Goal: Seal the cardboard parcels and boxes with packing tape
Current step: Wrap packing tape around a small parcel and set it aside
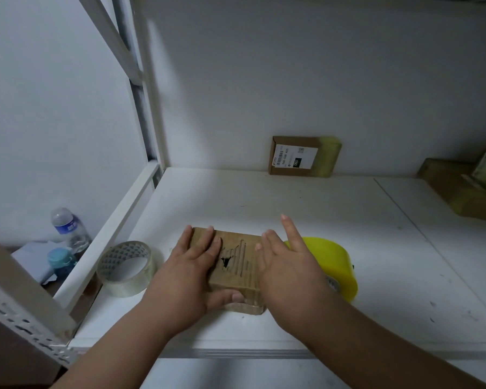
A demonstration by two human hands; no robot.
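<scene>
Between flat hands: left hand [190, 265], parcel [237, 265], right hand [285, 262]

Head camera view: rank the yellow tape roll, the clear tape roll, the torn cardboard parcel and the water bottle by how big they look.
1. Torn cardboard parcel
2. Yellow tape roll, partly hidden
3. Clear tape roll, close to the yellow
4. Water bottle, farther away, so unsure

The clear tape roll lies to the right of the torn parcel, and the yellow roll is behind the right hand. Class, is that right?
Not quite. The head view shows the clear tape roll to the left of the torn parcel, beside the left hand. The yellow roll is indeed behind the right hand.
</scene>
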